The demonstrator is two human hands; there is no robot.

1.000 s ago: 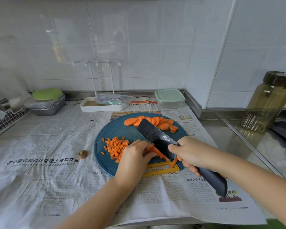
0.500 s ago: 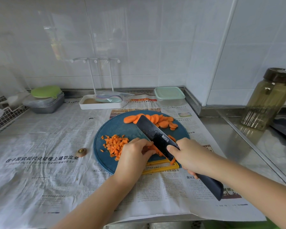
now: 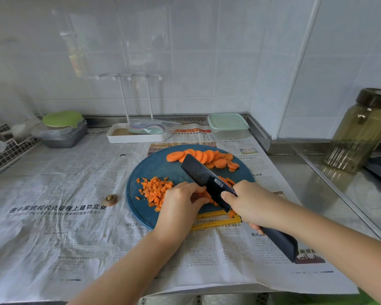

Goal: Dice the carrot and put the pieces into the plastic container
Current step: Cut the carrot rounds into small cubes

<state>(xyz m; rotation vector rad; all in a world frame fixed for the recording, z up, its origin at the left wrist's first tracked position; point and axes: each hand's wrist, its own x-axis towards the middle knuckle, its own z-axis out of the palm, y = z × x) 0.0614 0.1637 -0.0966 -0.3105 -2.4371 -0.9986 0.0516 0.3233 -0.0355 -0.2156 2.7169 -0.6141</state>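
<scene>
Gripping the black knife marked "UCK-I", the right hand faces the left hand, curled over carrot strips.

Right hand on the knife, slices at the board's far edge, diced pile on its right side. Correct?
No. The head view shows the diced pile on the left side of the board. The right hand does grip the knife, and the slices lie at the far edge.

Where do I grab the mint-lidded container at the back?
Grip the container across its left and right walls, just under its lid, reaching from the front: it stands upright near the back wall, and the flat lid has no handle.
</scene>
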